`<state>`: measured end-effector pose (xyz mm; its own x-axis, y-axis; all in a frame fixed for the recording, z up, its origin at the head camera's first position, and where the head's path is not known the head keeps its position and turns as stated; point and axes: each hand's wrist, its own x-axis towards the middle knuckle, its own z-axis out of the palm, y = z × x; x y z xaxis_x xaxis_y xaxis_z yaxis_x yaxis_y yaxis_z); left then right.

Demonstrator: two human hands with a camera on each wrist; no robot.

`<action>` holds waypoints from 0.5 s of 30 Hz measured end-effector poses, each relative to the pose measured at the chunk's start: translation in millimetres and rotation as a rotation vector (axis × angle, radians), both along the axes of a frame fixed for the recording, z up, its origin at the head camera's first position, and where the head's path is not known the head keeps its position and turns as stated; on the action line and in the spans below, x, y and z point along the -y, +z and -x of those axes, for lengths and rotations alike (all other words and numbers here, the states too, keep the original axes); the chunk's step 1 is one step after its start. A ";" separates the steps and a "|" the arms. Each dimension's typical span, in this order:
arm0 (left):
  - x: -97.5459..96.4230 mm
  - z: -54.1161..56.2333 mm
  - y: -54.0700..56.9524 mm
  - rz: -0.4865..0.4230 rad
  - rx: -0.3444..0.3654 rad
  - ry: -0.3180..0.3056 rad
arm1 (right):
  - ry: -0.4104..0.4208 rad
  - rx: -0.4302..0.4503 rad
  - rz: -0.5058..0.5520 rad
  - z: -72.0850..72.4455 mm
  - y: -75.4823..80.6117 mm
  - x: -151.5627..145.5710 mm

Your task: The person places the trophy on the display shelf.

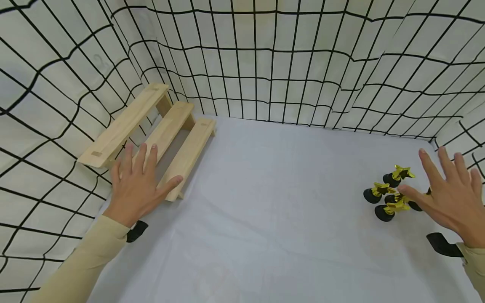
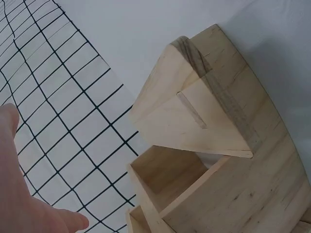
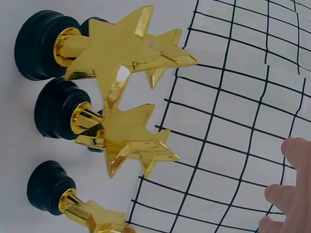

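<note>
My left hand (image 1: 135,185), fingers spread and holding nothing, hovers over the near end of a light wooden three-step rack (image 1: 166,131) in the head view. The left wrist view shows the rack's end panels and stepped boards (image 2: 233,194) close by, with part of the hand (image 2: 29,189) at the left edge. On the right, my right hand (image 1: 452,191) is spread beside several gold star trophies (image 1: 395,207) with round black bases, covering part of the group. Those star trophies (image 3: 121,53) stand upright in the right wrist view, apart from the fingertips (image 3: 294,153).
A white cloth surface (image 1: 273,202) lies under everything. Black grid lines cover the white back wall (image 1: 242,63) and the side walls. The rack stands close to the left wall, and the trophies are near the right side.
</note>
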<state>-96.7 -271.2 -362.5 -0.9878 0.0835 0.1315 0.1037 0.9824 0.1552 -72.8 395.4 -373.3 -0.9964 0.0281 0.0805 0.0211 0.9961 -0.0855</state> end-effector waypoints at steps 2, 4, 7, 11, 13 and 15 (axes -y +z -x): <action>2.0 -1.2 -1.1 -0.002 -0.003 0.007 | 0.014 -0.008 0.000 3.0 1.5 2.8; 4.0 -2.4 -2.2 -0.003 -0.004 0.015 | 0.028 -0.013 -0.002 6.7 3.4 6.0; 6.8 -4.2 -3.4 -0.004 -0.012 0.025 | 0.041 -0.017 0.010 10.9 6.1 10.7; 9.3 -6.2 -4.7 -0.017 -0.040 0.027 | 0.052 -0.044 0.023 14.6 8.5 14.5; 9.3 -7.3 -5.9 -0.033 -0.061 0.023 | 0.058 -0.057 0.028 16.2 9.3 15.8; 8.8 -8.1 -7.5 -0.044 -0.083 0.020 | 0.058 -0.054 0.030 19.0 10.2 17.0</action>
